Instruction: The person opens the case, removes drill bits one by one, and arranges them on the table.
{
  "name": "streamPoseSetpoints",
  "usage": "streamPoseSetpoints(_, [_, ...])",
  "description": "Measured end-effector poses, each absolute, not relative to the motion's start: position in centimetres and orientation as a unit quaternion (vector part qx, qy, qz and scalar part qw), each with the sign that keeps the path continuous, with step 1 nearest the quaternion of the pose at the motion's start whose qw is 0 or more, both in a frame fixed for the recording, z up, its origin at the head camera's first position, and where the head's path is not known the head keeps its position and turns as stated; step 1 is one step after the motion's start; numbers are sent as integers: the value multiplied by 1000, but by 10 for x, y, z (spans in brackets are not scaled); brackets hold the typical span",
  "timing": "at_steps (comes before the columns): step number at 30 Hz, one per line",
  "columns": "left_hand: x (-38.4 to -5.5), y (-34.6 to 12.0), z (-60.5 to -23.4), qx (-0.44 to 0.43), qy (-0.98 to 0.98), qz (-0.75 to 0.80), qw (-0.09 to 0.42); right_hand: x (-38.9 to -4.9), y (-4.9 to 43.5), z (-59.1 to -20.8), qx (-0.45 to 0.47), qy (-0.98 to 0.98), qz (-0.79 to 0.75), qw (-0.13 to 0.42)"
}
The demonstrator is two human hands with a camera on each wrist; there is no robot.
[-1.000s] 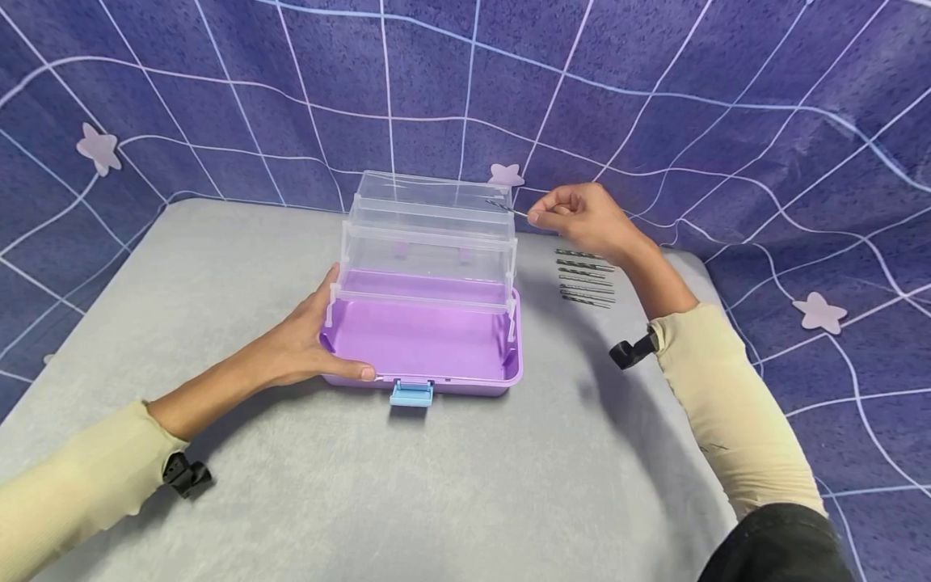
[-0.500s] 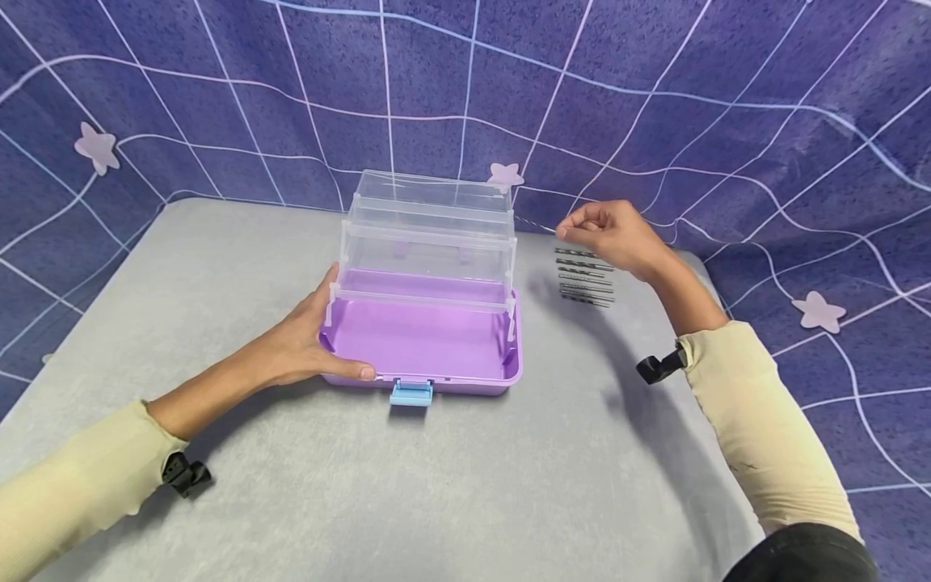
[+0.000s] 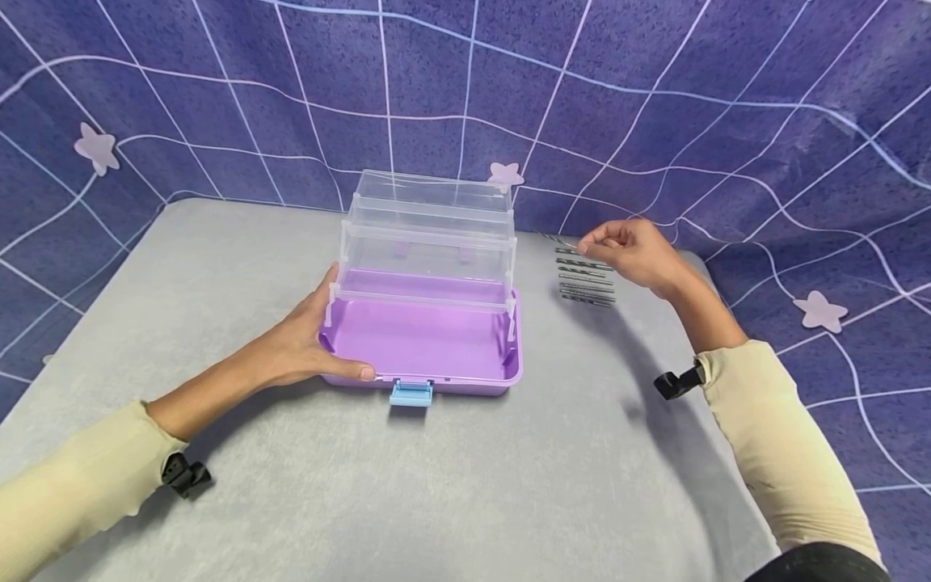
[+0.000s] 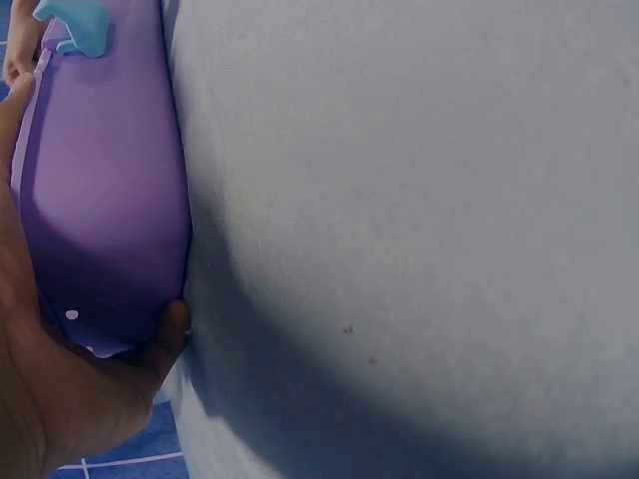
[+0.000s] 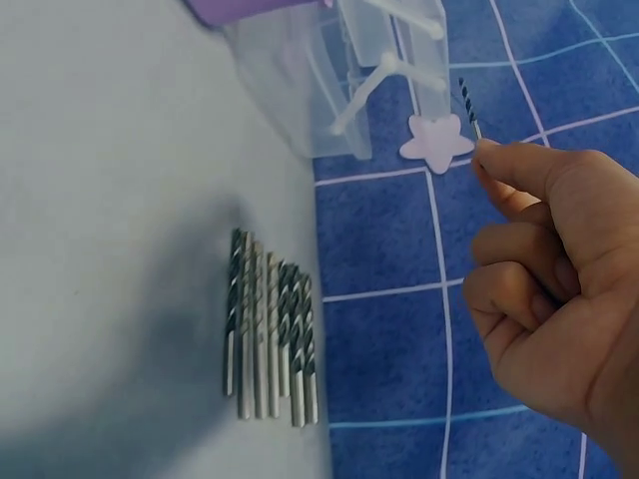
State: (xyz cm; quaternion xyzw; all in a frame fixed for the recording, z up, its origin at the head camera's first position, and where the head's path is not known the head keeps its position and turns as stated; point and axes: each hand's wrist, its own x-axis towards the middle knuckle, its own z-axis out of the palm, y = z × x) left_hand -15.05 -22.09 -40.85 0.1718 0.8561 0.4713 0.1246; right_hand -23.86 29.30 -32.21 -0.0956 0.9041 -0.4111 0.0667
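Note:
A purple toolbox (image 3: 414,335) stands unlidded on the table, its clear tiered trays (image 3: 429,242) raised at the back. My left hand (image 3: 309,343) grips its left end, the thumb along the front rim. In the left wrist view, fingers wrap around the end of the purple toolbox (image 4: 110,190). Between thumb and forefinger, my right hand (image 3: 631,252) pinches a thin drill bit (image 5: 469,105) by its shank, tip pointing left. This hand hovers above the far end of a row of several drill bits (image 3: 586,287) lying to the right of the toolbox.
A light blue latch (image 3: 411,394) hangs at the toolbox's front. The grey table (image 3: 465,485) ends at a blue grid-patterned cloth (image 3: 429,89) with pale stars behind and to the right. The right sleeve (image 3: 785,436) reaches over the table's right side.
My right hand has moved right and nearer, from beside the raised trays to over the row, with the drill bit still pinched. The left hand and toolbox have not moved.

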Motion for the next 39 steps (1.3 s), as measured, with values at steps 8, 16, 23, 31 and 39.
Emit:
streamPoseSetpoints(8, [-151,-221,-409,172,855,475,123,-233,306,-333,-84,901,-418,73])
streamPoseSetpoints(16, [-149,-221,-407,173,848,487,120,-229,319,-343,-87,912,-395,69])
streamPoseSetpoints(23, [-149,-221,-408,175,853,476,121,-226,328,-360,-89,913,-391,70])
streamPoseSetpoints(31, [-149,-221,-409,168,853,479,122,-219,339,-385,-84,917,-381,86])
streamPoseSetpoints(39, [-150,-221,-410,170,849,485,122,-215,346,-404,-73,916,-383,97])
